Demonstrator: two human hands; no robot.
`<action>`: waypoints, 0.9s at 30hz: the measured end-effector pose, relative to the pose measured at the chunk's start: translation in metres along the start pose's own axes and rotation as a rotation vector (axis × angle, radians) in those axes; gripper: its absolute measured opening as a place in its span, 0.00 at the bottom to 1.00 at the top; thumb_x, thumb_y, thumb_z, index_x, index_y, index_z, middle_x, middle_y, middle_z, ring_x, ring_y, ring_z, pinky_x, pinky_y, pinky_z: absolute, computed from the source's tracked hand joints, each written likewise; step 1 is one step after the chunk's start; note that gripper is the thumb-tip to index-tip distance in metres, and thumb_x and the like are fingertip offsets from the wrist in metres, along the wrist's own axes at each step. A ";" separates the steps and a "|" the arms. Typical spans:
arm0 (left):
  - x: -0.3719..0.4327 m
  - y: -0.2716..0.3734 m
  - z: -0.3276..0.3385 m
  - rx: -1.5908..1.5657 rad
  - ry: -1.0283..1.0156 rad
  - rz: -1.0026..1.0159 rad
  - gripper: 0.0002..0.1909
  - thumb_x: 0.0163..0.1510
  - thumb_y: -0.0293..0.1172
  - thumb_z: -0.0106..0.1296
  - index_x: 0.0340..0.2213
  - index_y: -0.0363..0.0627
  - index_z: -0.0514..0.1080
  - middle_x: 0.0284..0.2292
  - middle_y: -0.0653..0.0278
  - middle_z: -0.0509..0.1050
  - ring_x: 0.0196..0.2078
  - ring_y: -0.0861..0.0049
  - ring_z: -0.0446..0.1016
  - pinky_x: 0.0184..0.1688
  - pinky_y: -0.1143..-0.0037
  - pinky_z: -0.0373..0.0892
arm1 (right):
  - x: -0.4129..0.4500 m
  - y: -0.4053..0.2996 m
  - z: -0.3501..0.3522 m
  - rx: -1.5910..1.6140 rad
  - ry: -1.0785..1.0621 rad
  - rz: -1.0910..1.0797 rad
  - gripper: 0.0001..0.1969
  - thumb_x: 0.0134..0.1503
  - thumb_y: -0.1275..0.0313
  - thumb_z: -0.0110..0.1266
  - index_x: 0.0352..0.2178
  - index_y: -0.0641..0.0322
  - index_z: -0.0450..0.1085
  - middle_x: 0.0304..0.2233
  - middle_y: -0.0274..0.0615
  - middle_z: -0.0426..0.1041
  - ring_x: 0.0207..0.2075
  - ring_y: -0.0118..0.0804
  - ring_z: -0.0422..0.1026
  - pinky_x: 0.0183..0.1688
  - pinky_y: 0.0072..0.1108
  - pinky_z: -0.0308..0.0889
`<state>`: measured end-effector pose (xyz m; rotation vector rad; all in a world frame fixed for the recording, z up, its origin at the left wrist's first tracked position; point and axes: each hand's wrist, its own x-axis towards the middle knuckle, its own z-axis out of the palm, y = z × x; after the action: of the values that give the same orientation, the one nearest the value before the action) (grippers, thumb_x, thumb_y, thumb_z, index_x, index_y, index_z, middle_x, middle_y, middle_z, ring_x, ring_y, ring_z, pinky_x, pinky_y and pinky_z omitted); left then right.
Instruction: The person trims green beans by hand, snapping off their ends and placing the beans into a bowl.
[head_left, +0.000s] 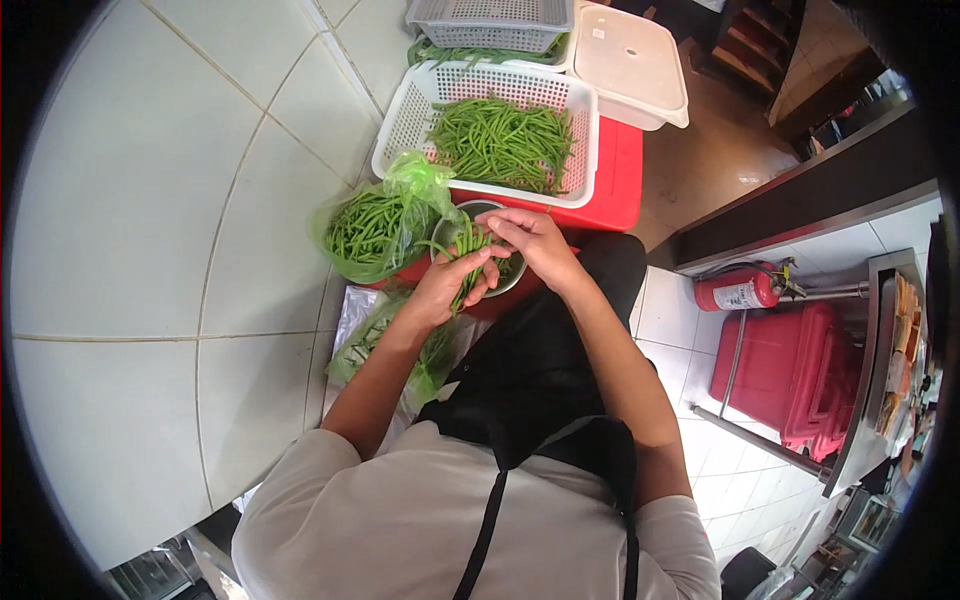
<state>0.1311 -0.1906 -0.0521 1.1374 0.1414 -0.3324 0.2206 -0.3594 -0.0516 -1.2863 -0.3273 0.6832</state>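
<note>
My left hand (454, 281) is closed around a small bunch of green beans (471, 241), which point up and away from me. My right hand (536, 244) is at the tips of that bunch, thumb and fingers close together; whether a bean is between them is too small to tell. Both hands are over a round metal bowl (519, 281) with green bits inside, partly hidden by them. Left of the bowl sits a green plastic bag (352, 262) full of beans. Beyond it, a white perforated basket (585, 161) holds a heap of loose green beans (502, 142).
The basket rests on a red plastic box (622, 176). Behind are a grey crate (495, 34) and a lidded white container (634, 64). A tiled wall (150, 262) borders the left. Another green bag (427, 360) lies under my left forearm. Right: a fire extinguisher (739, 289) and red bin (772, 367).
</note>
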 end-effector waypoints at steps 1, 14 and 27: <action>0.001 0.003 0.002 0.006 -0.018 0.000 0.18 0.67 0.39 0.45 0.46 0.36 0.72 0.25 0.64 0.73 0.16 0.86 0.62 0.17 0.84 0.57 | 0.000 -0.002 -0.004 0.019 -0.003 0.015 0.16 0.66 0.66 0.53 0.46 0.69 0.74 0.39 0.36 0.76 0.38 0.25 0.73 0.42 0.17 0.70; 0.004 -0.020 0.010 0.192 -0.008 -0.052 0.13 0.65 0.37 0.50 0.42 0.40 0.73 0.23 0.69 0.69 0.19 0.88 0.63 0.17 0.84 0.57 | -0.002 0.012 -0.014 0.138 0.218 0.008 0.11 0.54 0.78 0.62 0.40 0.63 0.71 0.30 0.37 0.76 0.27 0.25 0.73 0.30 0.18 0.68; 0.020 -0.002 0.013 -0.229 0.192 0.073 0.17 0.66 0.38 0.50 0.47 0.36 0.72 0.40 0.57 0.78 0.41 0.75 0.78 0.46 0.72 0.76 | -0.010 -0.012 -0.010 0.051 0.341 -0.212 0.08 0.60 0.79 0.56 0.41 0.66 0.72 0.30 0.34 0.76 0.28 0.23 0.74 0.30 0.17 0.71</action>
<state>0.1486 -0.2070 -0.0538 0.9428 0.2989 -0.1377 0.2227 -0.3747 -0.0416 -1.2729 -0.1620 0.2834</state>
